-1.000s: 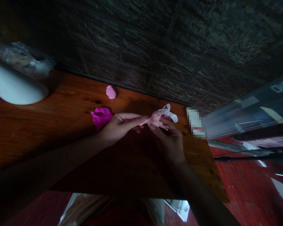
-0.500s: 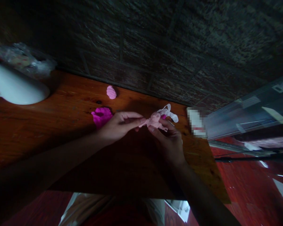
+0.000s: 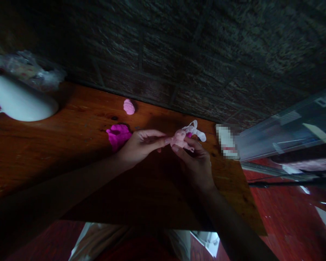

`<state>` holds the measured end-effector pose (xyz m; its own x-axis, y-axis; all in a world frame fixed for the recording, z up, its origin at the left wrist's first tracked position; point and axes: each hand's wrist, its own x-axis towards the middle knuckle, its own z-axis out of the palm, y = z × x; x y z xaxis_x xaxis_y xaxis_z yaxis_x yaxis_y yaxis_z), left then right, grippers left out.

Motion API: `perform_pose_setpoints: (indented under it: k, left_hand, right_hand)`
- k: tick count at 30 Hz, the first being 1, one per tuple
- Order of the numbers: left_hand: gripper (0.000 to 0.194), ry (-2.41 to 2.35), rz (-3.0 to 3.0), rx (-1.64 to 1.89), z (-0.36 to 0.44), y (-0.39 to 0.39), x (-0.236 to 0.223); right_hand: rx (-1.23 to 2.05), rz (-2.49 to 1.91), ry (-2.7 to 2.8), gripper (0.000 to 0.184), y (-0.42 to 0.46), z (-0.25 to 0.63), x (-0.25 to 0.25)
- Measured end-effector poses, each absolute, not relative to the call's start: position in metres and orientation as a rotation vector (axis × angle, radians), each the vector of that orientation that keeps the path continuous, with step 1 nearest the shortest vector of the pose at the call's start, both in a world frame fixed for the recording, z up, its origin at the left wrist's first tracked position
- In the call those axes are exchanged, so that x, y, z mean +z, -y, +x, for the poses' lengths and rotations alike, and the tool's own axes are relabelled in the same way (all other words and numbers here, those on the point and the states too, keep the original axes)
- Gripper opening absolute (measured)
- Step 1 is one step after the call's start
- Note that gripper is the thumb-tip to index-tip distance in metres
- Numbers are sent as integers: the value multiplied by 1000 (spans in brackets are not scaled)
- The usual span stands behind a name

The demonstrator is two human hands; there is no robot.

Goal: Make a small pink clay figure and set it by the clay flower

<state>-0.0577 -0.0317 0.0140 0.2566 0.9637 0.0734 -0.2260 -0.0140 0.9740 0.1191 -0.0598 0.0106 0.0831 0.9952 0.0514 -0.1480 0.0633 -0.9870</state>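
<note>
Between my hands is a small pale pink clay figure with a round head and thin limbs. My right hand grips its body from the right, thumb in front and fingers behind. With thumb and fingers, my left hand pinches a limb on the figure's left side. Just left of that hand lies a flattened bright magenta clay piece, partly covered by it. A lighter pink clay lump rests farther back. Behind the figure sits a white looped strip, with a spot of magenta beside it.
The wooden table meets a dark brick wall at the back. On the left stand a white tapered vessel and a crumpled clear plastic bag. A blurred-out white item lies by a transparent panel on the right.
Both hands stay almost in place around the figure. My left fingertips have shifted slightly along the limb toward the body, so less of it shows. The view has moved a little.
</note>
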Motion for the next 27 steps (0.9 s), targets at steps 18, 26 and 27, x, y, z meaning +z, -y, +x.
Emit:
perform_pose_setpoints:
  k: [18,26,27]
  left_hand:
    - [24,-846,1417,1180,-61,38,16]
    - [32,-778,1337,1141,-64,33,11]
    - [30,-773,1344,1142,-64,32,11]
  right_hand:
    - [1180,-1101,1008,30,59,121,14]
    - [1162,-1125,998,30,59,125,15]
    - [1159,-1128,1009,29,59,125,15]
